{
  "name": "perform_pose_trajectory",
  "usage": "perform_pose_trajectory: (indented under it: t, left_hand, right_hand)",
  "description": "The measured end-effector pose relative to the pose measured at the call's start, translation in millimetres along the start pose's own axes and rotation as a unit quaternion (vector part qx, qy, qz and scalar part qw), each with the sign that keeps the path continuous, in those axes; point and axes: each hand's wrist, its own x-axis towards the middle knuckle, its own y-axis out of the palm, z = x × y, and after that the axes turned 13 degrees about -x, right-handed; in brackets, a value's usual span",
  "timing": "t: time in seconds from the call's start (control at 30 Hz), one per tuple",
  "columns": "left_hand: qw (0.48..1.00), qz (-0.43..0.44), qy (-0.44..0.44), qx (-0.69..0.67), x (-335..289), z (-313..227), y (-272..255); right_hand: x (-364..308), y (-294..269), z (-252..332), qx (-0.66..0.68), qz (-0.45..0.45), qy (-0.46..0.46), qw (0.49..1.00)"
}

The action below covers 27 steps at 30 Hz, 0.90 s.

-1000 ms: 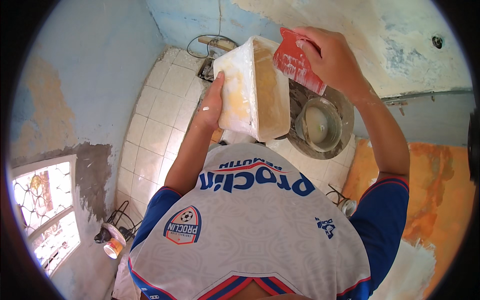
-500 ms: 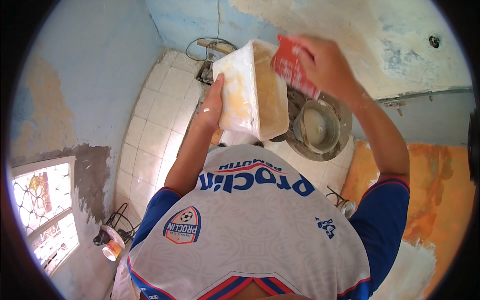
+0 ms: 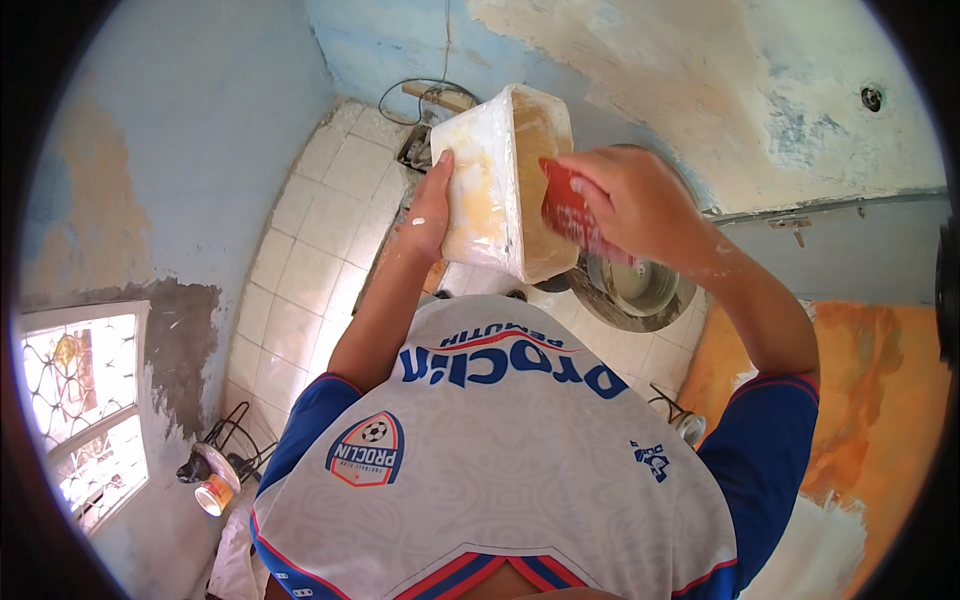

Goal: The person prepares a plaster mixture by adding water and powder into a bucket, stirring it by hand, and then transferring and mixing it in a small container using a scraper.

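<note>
A white plastic tub (image 3: 474,205), smeared with yellowish and white paste, is held tilted in front of me, its open mouth turned to the right. My left hand (image 3: 430,210) is closed on its left side, thumb lying along the outside. Pinched in my right hand (image 3: 625,205) is a flat red scraper (image 3: 567,200) with pale print. The scraper is at the mouth of the tub, its lower edge blurred by motion. I cannot tell whether it touches the tub's inner wall. White specks dot both hands.
Below my right hand stands a round basin (image 3: 645,318) with a bucket (image 3: 648,285) of pale liquid in it. A dark cable loops by a wooden piece (image 3: 440,95) near the far wall. At lower left, an orange-and-white can (image 3: 215,494) stands near a barred window (image 3: 85,400).
My right hand has moved down and slightly left with the red scraper, from above the tub's rim to its open mouth. The tub has shifted only slightly in the picture.
</note>
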Motion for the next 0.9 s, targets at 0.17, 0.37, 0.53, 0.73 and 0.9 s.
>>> perform_pose_trajectory:
  t: [0.17, 0.37, 0.53, 0.73, 0.9]
  left_hand:
    - [1.000, 0.009, -0.021, -0.016, -8, -2, 4]
    - [1.000, 0.002, -0.002, -0.007, -5, 3, 0]
    - [1.000, 0.010, -0.014, -0.024, -8, 0, -1]
    - [0.999, -0.010, 0.007, -0.050, -10, -3, 0]
    - [0.999, -0.007, -0.001, -0.039, -5, -2, -8]
  right_hand:
    - [26, -21, -12, -0.007, -0.030, 0.085, 0.996]
    - [-8, 3, 10, 0.004, 0.059, 0.036, 0.998]
    - [16, -10, -11, -0.013, -0.012, 0.056, 0.998]
    - [-6, -11, 24, -0.003, 0.110, 0.034, 0.993]
    - [12, -21, 16, -0.013, 0.026, 0.051, 0.998]
